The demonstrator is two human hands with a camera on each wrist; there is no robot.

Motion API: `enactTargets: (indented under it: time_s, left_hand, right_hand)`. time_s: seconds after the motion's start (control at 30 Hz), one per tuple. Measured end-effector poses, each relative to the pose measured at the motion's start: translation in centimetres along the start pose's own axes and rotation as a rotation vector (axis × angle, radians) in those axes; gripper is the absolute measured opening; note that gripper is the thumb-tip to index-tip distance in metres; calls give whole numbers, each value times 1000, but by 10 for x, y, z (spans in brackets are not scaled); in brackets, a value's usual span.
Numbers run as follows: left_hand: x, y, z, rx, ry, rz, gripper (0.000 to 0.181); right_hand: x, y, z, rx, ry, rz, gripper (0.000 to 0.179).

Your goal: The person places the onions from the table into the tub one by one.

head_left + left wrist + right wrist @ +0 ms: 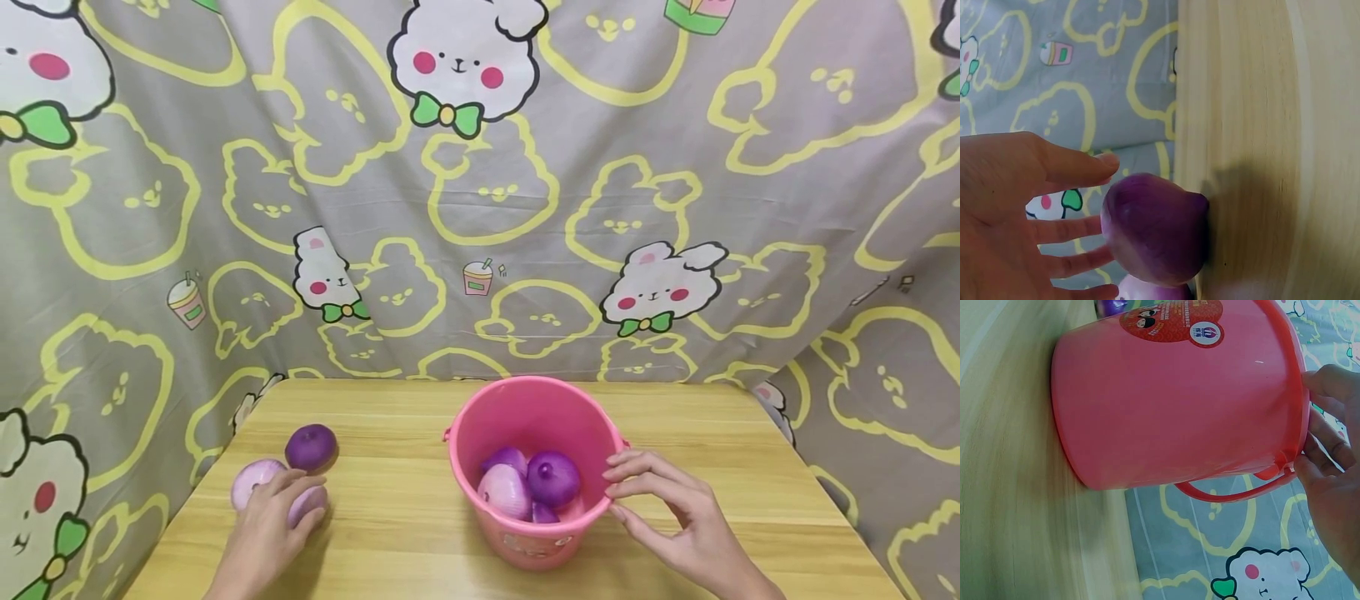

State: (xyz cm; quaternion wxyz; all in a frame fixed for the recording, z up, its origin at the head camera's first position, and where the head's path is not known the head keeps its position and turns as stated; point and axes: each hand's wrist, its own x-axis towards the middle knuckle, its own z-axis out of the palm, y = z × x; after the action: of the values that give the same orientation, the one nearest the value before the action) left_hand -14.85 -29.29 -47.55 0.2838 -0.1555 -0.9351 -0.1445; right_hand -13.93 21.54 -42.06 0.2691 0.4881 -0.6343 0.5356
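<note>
My left hand (264, 521) is over an onion (309, 505) at the left of the table. In the left wrist view, thumb and loosely extended fingers reach around this purple onion (1155, 231) without closing on it. A pale onion (253, 481) lies beside that hand, and a dark purple onion (311, 447) sits just beyond. A pink bucket (517, 533) stands upright at the centre, with several onions inside, among them a dark one (553, 478) and a pale one (506, 492). My right hand (686, 512) pinches the bucket's right rim between thumb and fingers.
The wooden table (390, 467) ends at a grey patterned curtain (510, 217), which hangs behind and at both sides. The bucket's handle (1235, 495) hangs down against its far side in the right wrist view.
</note>
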Motion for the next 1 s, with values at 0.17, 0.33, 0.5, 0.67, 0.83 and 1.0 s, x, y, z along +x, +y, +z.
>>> enactTargets:
  time_s: [0.17,0.33,0.5,0.67,0.83,1.0]
  left_hand:
    - [-3,0,0,1,-27,-23,45]
    - [-5,0,0,-19,-63,-58,44]
    - [-5,-1,0,-41,-94,-72,46]
    - [-4,-2,3,-66,-104,-77,49]
    - [-5,-3,6,-56,-65,-33,50]
    - [-5,-3,8,-55,-48,-15,49]
  right_hand:
    - [0,0,0,-1,-1,4,27]
    - [0,0,0,-3,-2,7,28]
    - [-1,-1,0,-7,3,1,27]
    - [-1,-1,0,-6,2,3,27]
    - [-2,0,0,-10,4,-1,26]
    - [-1,0,0,-13,4,-6,26]
